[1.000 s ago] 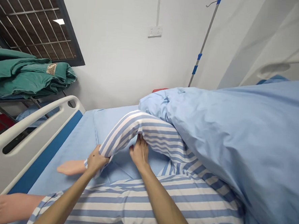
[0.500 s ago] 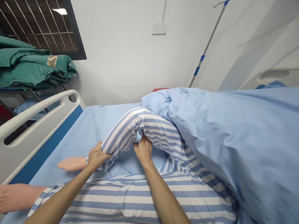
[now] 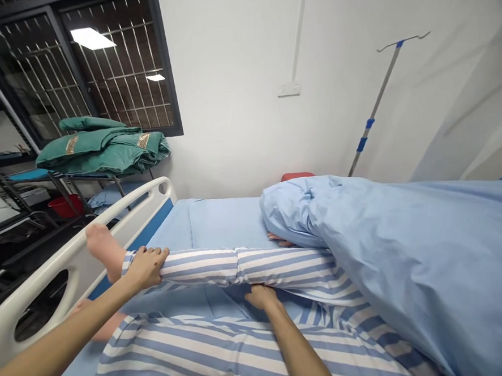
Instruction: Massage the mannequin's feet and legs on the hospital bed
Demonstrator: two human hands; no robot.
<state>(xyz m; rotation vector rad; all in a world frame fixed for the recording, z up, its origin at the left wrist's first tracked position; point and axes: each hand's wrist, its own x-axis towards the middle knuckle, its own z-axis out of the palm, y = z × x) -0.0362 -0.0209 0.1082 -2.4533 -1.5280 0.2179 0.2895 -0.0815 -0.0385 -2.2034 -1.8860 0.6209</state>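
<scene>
Two legs in blue-and-white striped trousers lie along a bed; the smooth bare feet look like a mannequin's. The far leg (image 3: 206, 264) is stretched out nearly straight, its foot (image 3: 106, 250) toes up by the footboard. My left hand (image 3: 146, 268) is wrapped over its shin just above the ankle. Behind the knee, my right hand (image 3: 262, 296) holds the same leg from beneath, its fingers partly hidden. The near leg (image 3: 181, 348) lies flat under my forearms. Its foot (image 3: 108, 327) is partly covered by my left arm.
A light-blue quilt (image 3: 392, 242) covers the upper body, with some fingers (image 3: 279, 239) showing at its edge. The white footboard (image 3: 74, 256) rises at the left. Beyond it, folded green bedding (image 3: 104, 148) lies on a rack. An IV pole (image 3: 377, 105) stands by the wall.
The far leg has gone from bent at a raised knee to nearly straight and lower, its foot now nearer the footboard. Both hands stay on it. The view has shifted left and up.
</scene>
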